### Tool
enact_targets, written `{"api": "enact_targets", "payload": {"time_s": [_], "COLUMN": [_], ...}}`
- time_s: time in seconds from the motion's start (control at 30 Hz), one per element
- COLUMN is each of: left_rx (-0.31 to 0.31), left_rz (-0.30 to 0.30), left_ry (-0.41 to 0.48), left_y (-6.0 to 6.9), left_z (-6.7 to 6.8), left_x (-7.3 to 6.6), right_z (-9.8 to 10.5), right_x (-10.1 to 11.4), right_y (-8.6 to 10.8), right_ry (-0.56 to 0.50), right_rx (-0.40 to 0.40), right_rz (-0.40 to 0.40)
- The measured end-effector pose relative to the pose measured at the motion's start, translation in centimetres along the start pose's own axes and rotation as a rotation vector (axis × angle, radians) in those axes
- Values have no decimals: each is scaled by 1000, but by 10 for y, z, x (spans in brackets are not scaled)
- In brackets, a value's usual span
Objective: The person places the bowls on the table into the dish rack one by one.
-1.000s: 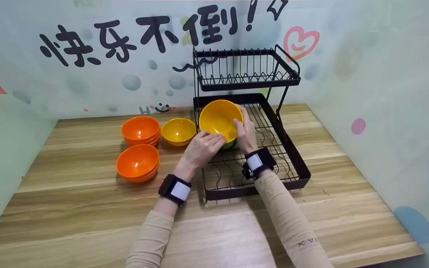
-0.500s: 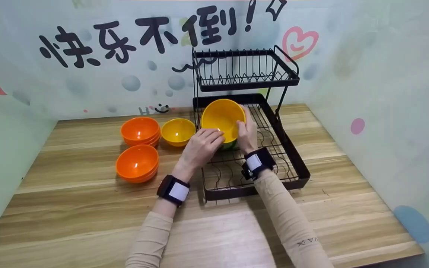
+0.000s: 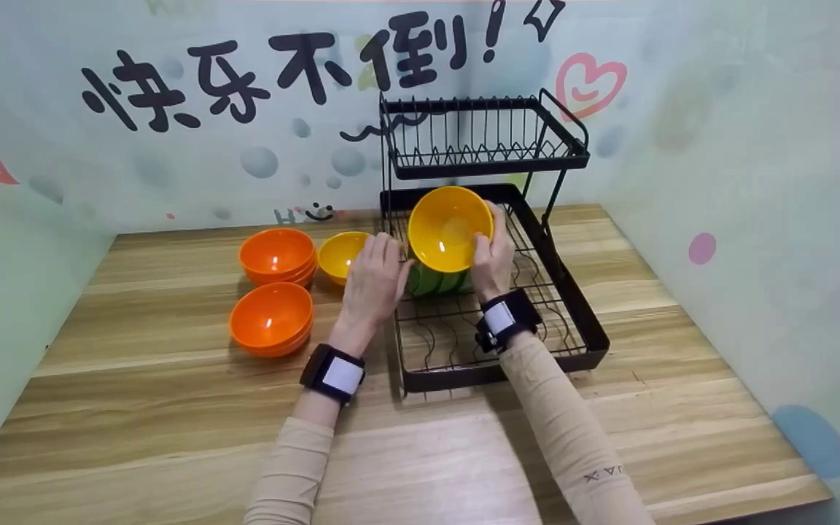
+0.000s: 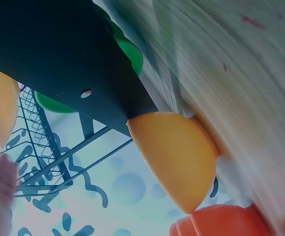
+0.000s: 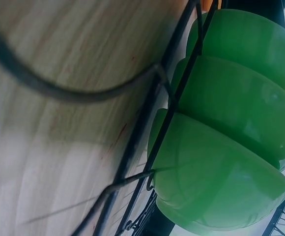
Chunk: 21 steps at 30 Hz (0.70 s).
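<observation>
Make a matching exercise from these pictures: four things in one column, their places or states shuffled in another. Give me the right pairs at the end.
1. Glossy orange round bowls
2. Green round bowls
3. Bare right hand
4. Pink outlined heart

A. On the lower tier of the black wire dish rack
B. Drawn on the pale wall
C. In two stacks on the wooden table
D. Gripping a glossy yellow round bowl

Pairs: 1-C, 2-A, 3-D, 4-B.

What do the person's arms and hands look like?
They have long beige sleeves, with dark letters on the right one. Each wrist wears a black strap with a pale patch. The left hand and right hand are gloveless.
</observation>
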State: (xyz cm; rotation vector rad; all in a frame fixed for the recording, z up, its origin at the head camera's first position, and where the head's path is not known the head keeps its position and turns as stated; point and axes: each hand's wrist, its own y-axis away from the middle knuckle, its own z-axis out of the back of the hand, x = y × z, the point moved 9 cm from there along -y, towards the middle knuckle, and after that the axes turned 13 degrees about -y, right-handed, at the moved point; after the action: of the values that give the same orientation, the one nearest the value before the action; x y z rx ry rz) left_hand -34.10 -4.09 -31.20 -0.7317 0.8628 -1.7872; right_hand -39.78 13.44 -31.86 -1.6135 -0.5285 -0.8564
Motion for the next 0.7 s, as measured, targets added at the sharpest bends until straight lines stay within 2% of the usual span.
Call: {"api": "enact_targets", "payload": {"time_s": [0.1, 0.2, 0.27, 0.37, 0.47, 0.7], "left_rx": [161, 343, 460, 592, 649, 654], "left_rz": [181, 319, 374, 406, 410, 442], "left_ry": [-39, -62, -60, -53, -65, -116], "left_y": [3, 11, 17, 22, 23, 26], "left_z": [-14, -26, -34, -42, -47, -54], "left_x": [16, 26, 27, 25, 22, 18], "right_z": [2, 2, 2, 2, 3, 2], "right_x": [0, -1, -1, -2, -2, 2], "right_y": [-1, -1, -1, -2, -2, -1], "right_ry": [5, 14, 13, -7, -6, 23], "right_rx": [-20, -24, -20, -18, -19, -29], "right_rz": [-2, -3, -1, 5, 10, 30]}}
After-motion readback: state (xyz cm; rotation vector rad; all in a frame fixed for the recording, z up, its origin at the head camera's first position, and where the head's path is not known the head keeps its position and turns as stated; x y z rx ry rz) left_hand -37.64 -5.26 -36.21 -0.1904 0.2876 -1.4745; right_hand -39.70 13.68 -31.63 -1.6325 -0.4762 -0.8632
